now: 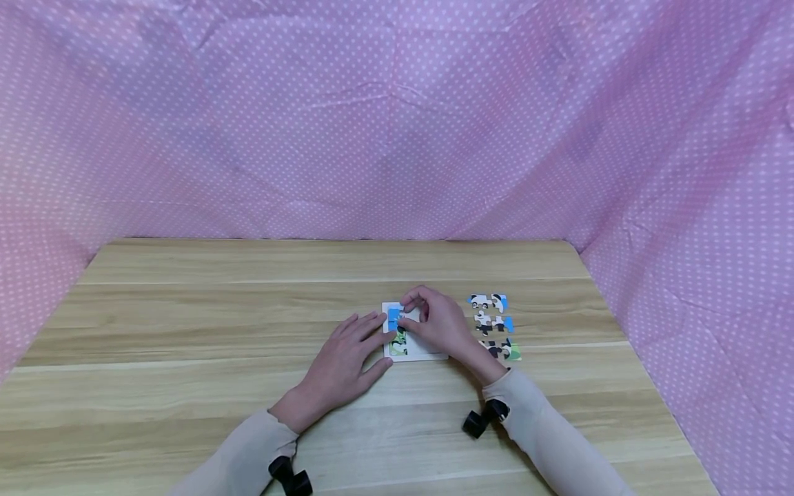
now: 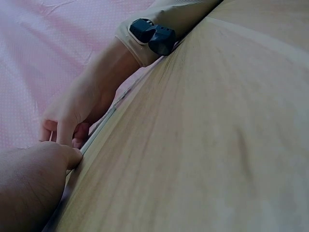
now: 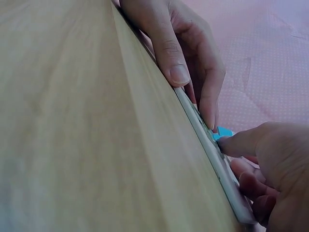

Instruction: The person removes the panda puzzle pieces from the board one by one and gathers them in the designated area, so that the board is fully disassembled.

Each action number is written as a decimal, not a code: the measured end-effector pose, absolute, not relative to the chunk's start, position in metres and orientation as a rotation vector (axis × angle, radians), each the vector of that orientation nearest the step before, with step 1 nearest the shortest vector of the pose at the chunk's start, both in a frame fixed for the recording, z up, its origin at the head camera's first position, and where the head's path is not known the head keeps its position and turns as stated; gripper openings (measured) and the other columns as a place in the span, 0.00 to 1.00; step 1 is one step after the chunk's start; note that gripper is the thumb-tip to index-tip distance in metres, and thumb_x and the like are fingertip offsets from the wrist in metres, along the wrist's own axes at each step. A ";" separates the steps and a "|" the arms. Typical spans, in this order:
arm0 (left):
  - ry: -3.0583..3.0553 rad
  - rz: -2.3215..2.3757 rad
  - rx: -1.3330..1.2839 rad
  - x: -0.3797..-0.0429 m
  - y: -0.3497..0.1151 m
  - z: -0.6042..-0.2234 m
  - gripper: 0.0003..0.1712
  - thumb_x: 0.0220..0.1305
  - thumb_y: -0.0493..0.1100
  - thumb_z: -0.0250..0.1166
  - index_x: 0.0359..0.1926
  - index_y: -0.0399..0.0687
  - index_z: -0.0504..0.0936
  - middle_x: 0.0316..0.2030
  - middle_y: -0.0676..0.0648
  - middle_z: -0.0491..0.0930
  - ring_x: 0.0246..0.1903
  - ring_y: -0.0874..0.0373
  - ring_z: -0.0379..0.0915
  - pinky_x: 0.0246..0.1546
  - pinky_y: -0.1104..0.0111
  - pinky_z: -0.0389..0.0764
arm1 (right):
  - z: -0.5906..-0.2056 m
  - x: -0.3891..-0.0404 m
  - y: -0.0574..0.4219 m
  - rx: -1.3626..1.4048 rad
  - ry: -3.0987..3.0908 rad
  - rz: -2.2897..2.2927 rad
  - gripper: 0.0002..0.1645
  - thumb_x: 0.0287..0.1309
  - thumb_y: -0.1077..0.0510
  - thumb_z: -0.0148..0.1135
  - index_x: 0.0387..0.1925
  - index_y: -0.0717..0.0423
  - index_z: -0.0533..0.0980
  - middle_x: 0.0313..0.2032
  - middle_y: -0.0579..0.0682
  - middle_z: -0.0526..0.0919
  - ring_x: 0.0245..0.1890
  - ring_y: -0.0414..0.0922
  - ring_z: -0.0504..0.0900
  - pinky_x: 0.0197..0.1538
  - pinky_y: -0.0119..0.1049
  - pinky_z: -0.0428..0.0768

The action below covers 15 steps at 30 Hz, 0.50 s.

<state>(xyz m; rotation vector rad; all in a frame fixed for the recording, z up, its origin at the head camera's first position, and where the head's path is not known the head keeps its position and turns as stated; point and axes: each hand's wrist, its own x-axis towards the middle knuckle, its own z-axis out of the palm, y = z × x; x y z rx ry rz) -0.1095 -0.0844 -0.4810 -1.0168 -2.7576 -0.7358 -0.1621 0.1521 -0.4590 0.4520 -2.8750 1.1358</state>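
A white puzzle board (image 1: 428, 356) lies on the table between the hands. Along its left side are blue and green panda puzzle pieces (image 1: 398, 344). My left hand (image 1: 347, 355) rests flat from the left, fingers spread, with fingertips over the board's left edge; its thumb lies by the near corner. My right hand (image 1: 437, 320) reaches over the board from the right, thumb and index finger curled toward each other at a blue puzzle piece (image 3: 223, 131). In the right wrist view that piece tilts up from the board at the thumb tip, and its far part is hidden.
To the right of the board, more panda puzzle pieces (image 1: 493, 324) lie in three rows, partly behind the right wrist. The wooden table (image 1: 186, 324) stretches out around them. A pink dotted cloth (image 1: 397, 138) hangs behind and at the sides.
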 end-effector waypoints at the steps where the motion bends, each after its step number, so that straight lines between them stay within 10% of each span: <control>1: -2.758 -0.734 -1.018 -0.109 -0.084 -0.481 0.27 0.79 0.55 0.69 0.70 0.49 0.86 0.76 0.40 0.77 0.80 0.44 0.68 0.83 0.41 0.63 | -0.459 -0.162 0.152 0.449 -2.870 1.157 0.17 0.62 0.57 0.85 0.49 0.49 0.85 0.41 0.41 0.90 0.27 0.38 0.75 0.29 0.31 0.70; 15: -2.773 -0.767 -1.016 -0.109 -0.085 -0.480 0.27 0.80 0.56 0.67 0.71 0.50 0.86 0.77 0.41 0.75 0.80 0.44 0.67 0.84 0.42 0.61 | -0.457 -0.164 0.154 0.431 -2.853 1.325 0.17 0.61 0.62 0.84 0.50 0.51 0.88 0.39 0.42 0.92 0.25 0.38 0.76 0.28 0.28 0.70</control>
